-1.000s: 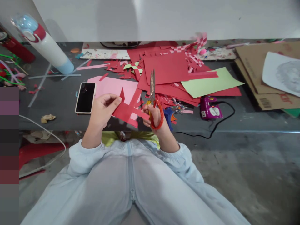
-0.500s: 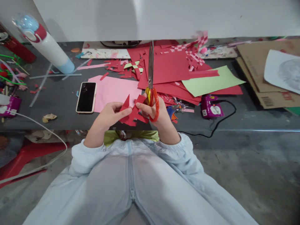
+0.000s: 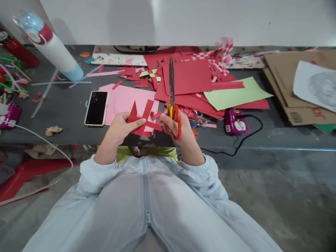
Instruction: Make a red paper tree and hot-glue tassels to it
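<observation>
One red paper cutout (image 3: 143, 131) in work, above the worktop (image 3: 207, 136) near mid front edge: left hand (image 3: 119, 126) pinches it thumb-to-fingers. One pair of scissors (image 3: 172, 82), right hand (image 3: 175, 124) curled round the orange handles, blades about closed, aimed at the back edge. Can't tell if the cutout's strip touches the right fingers. One pink sheet (image 3: 124, 99) behind/below the cutout, one phone (image 3: 96, 108) at its left side. Red sheets (image 3: 187, 77) piled toward back edge, too overlapped to count; one green sheet (image 3: 237, 93) on them. Two bottles near back left corner, two purple gadgets (image 3: 236, 122), one each side. Cardboard (image 3: 283, 82) fills back right. White panel blocks the back edge; grey surface shows along front right, black cable crossing.
</observation>
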### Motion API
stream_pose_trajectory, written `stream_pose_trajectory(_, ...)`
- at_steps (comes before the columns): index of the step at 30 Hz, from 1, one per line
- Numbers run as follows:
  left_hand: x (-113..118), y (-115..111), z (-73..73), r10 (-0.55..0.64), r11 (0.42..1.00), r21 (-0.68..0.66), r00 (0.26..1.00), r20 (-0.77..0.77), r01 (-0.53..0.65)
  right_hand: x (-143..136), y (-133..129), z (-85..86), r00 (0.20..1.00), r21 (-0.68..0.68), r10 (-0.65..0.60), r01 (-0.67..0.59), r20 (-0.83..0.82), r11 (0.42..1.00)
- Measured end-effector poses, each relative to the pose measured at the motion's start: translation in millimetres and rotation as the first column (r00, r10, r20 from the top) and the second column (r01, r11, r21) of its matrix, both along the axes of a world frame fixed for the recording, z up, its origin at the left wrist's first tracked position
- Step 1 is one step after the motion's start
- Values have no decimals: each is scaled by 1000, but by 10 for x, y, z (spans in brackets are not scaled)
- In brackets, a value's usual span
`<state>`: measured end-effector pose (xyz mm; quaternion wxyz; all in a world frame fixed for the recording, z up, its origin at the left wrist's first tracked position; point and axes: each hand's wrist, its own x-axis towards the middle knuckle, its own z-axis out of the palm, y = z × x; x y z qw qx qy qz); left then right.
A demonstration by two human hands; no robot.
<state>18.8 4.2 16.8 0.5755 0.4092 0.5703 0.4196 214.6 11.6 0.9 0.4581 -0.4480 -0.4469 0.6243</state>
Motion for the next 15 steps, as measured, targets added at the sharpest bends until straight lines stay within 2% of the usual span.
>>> stream_pose_trajectory(3,6,5,3,-5,1000,11,1000,1,5,7,-31,-24,1000,-11,2,-2,18,1000)
stream_pose_trajectory(9,62,-24,82,-170,983,55,983,-61,174,-63,14,43,999,42,4,-5,36,999)
stream_pose_trajectory(15,59,-52,74,-172,985,16,983,-66,174,-105,61,86,997,72,-70,68,31,995)
